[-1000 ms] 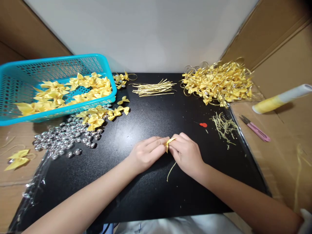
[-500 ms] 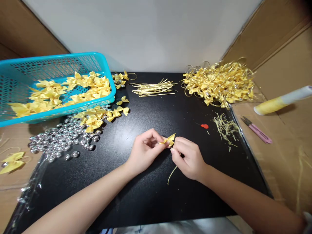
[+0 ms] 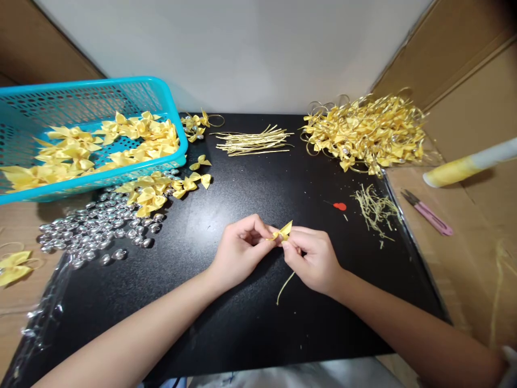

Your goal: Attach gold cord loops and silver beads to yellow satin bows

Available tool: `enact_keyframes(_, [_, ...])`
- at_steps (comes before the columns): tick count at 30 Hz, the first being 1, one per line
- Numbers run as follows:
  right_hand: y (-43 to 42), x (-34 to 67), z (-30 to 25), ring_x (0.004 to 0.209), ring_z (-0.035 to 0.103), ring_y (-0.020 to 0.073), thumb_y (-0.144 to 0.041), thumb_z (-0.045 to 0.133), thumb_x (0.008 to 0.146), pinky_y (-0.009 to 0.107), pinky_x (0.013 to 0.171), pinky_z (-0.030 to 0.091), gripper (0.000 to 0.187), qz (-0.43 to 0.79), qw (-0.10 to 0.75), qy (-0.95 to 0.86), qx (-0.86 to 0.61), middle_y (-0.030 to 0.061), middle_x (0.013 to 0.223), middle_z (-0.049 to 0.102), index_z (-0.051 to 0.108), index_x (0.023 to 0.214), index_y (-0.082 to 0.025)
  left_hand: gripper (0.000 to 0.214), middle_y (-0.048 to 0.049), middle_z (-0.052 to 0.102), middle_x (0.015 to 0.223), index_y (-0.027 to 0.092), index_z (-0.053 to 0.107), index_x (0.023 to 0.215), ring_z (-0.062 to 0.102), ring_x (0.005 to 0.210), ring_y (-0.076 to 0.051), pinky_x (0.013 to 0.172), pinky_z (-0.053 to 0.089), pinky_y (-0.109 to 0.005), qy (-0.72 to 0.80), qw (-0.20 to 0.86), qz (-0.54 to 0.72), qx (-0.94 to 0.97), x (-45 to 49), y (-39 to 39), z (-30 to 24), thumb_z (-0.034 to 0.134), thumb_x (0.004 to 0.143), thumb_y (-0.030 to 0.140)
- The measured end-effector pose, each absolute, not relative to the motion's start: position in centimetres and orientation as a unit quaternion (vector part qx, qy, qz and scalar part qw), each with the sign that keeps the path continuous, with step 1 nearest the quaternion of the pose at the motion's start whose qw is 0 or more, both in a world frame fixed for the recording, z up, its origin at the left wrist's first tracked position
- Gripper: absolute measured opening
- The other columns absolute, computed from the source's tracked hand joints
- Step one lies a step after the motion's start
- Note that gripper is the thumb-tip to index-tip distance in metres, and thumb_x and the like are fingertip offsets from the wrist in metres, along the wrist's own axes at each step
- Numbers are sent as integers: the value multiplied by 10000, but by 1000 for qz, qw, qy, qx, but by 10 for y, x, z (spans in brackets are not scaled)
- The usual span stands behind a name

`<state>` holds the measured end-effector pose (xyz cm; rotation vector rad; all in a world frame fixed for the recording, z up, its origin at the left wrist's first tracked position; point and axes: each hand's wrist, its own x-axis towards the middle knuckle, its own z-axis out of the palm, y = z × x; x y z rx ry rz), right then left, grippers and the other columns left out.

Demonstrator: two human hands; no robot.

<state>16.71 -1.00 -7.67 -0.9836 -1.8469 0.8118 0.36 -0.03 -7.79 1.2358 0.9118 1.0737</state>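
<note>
A: Obs., big to small. Black table carries all. Teal basket far left, tilted, full of yellow bows. Heap of bows w/ loops far right corner. Silver beads spread left, below basket; loose bows just beside them.

B: Centre?

A: Bundle of cut cords at back, lying left-right. Cord scraps right of centre, small red bit beside. Pink snips and thread spool off the table on cardboard, right.

B: Hands?

A: Left hand and right hand meet mid-table, both raised a little. Small yellow bow sits between the fingertips, long axis roughly left-right, right wing tilted up. Left grip: closed, pinching bow's left side. Right grip: closed at bow's centre/right side; cannot tell whether it pinches bow or cord there.

B: Cord?

A: Yellow cord tail hangs down from under right hand toward the person. Both hands equally near the bow. Nothing stands in the way; beads and scraps well apart.
</note>
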Motion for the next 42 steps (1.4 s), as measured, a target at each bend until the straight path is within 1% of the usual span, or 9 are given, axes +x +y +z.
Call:
enact_keyframes(7, [-9, 168, -77, 494, 341, 86, -89, 451, 813, 230, 482, 284, 328, 331, 422, -746, -395, -53, 532, 329, 259, 582, -220, 226, -77, 783, 804, 168, 556, 663, 745, 697, -169, 691, 629, -289, 398, 594, 459, 527, 3, 0, -78, 739, 786, 217])
enact_keyframes(14, [-8, 169, -78, 508, 343, 90, -106, 451, 850, 239, 499, 282, 333, 330, 401, -755, -399, -49, 555, 323, 269, 595, -218, 205, -70, 784, 802, 164, 563, 662, 755, 739, -163, 691, 620, -244, 397, 579, 467, 538, 3, -1, -79, 726, 785, 161])
enact_keyframes(17, [-9, 169, -78, 520, 355, 97, -113, 443, 864, 246, 511, 293, 328, 330, 392, -757, -406, -45, 565, 336, 287, 595, -218, 210, -70, 780, 788, 163, 563, 661, 756, 742, -167, 683, 619, -239, 404, 570, 464, 544, 3, -1, -79, 731, 785, 178])
enact_keyframes(21, [-10, 168, -79, 536, 369, 105, -122, 435, 881, 252, 525, 304, 320, 328, 380, -761, -412, -39, 575, 351, 305, 605, -218, 230, -67, 774, 766, 166, 561, 652, 752, 722, -174, 681, 626, -265, 414, 566, 459, 545, 3, -1, -79, 744, 781, 219])
enact_keyframes(26, [-10, 167, -78, 561, 389, 114, -127, 416, 900, 256, 541, 320, 304, 326, 370, -763, -417, -28, 601, 381, 324, 625, -218, 217, -57, 772, 755, 169, 566, 649, 743, 687, -157, 685, 624, -259, 410, 563, 463, 548, 3, 0, -79, 734, 784, 197])
enact_keyframes(29, [-10, 167, -78, 569, 395, 115, -128, 416, 902, 255, 547, 325, 304, 327, 372, -762, -416, -27, 606, 384, 319, 629, -219, 215, -58, 773, 763, 166, 563, 654, 744, 693, -153, 687, 621, -249, 409, 562, 465, 549, 3, 0, -79, 731, 787, 192])
enact_keyframes(35, [-9, 167, -78, 541, 359, 102, -106, 431, 881, 246, 528, 296, 331, 334, 398, -751, -408, -41, 585, 341, 273, 613, -220, 216, -62, 772, 770, 162, 569, 657, 750, 731, -166, 701, 622, -262, 426, 562, 471, 530, 4, 0, -78, 748, 771, 202])
enact_keyframes(42, [-8, 168, -78, 544, 372, 103, -120, 424, 889, 248, 532, 298, 324, 334, 376, -760, -413, -37, 585, 350, 284, 614, -218, 199, -58, 774, 774, 156, 569, 654, 742, 713, -141, 691, 604, -218, 413, 577, 472, 523, 4, 0, -79, 733, 767, 146])
